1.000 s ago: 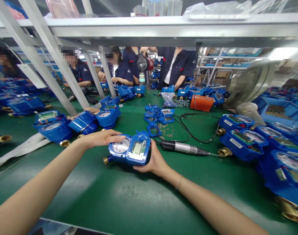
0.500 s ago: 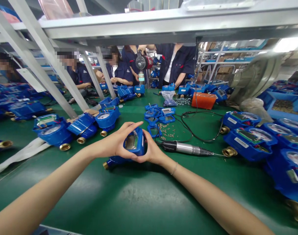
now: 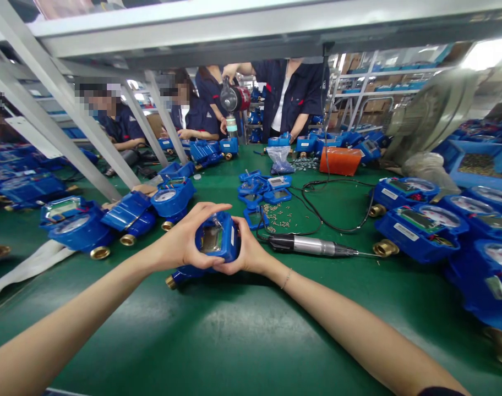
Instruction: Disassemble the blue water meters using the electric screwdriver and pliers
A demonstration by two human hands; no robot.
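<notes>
Both my hands grip a blue water meter (image 3: 218, 239) above the green bench mat, with its body tilted up on end. My left hand (image 3: 189, 242) wraps its left side, and my right hand (image 3: 245, 254) cups its right side, the fingertips nearly meeting below it. A small display window faces me, and the dial is hidden. Its brass threaded end (image 3: 171, 282) points down and left. Nearest my right hand lies a silver electric screwdriver (image 3: 311, 245) with a black cable.
Small brass pins (image 3: 277, 215) and blue meter covers (image 3: 255, 187) lie just beyond my hands. Rows of blue meters (image 3: 420, 228) fill both sides. Further back are an orange box (image 3: 336, 160), a fan (image 3: 430, 115), a parts tray (image 3: 482, 159), and co-workers in navy jackets (image 3: 290, 93) under a metal shelf (image 3: 251, 33).
The meter has turned from lying with dial and display upward to tilted on end. My hands have closed further around it. The whole view has shifted slightly as my head moved.
</notes>
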